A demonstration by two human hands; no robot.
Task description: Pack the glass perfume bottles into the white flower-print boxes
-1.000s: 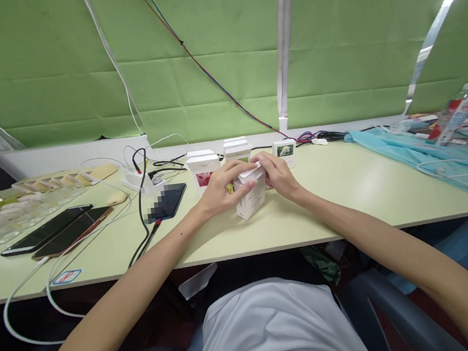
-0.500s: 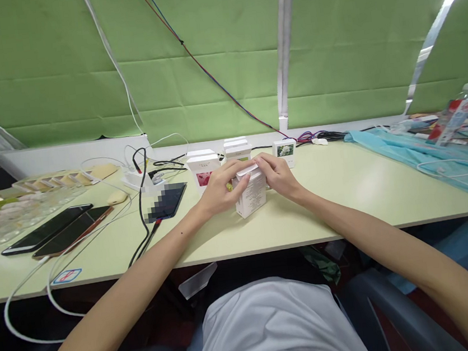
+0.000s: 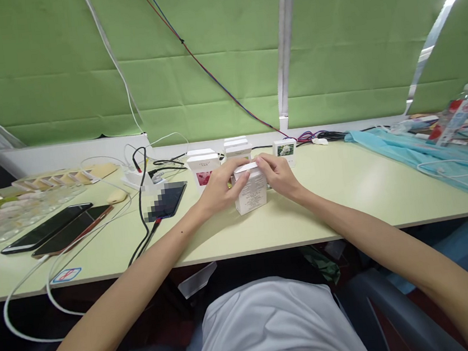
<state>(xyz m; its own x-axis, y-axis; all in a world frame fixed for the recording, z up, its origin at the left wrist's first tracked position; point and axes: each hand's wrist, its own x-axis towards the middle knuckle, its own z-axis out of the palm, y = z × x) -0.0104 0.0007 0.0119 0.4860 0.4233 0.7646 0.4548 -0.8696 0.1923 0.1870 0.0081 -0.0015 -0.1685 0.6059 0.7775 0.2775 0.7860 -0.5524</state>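
Left grip (image 3: 220,188) held the white box (image 3: 251,193), thumb across the upper part of its printed face, fingers reaching over the top. Right grip (image 3: 279,176) was narrow on the same box, fingertips at its upper right corner. We noted the box near the middle of the frame, upright, its base at the tabletop (image 3: 346,196); whether it bore weight there, we could not tell.

Behind the hands we logged white cartons with a pink picture (image 3: 203,170), more white cartons (image 3: 237,148) at centre, and a carton with a white-flower picture (image 3: 285,149) just right of them. Left of centre we saw a dark phone (image 3: 172,198), partly pixelated; farther left, two phones (image 3: 71,230) lay side by side. At the right of the frame, we recorded a blue sheet (image 3: 400,151) and a clear bottle (image 3: 459,110) with a red-and-white label.
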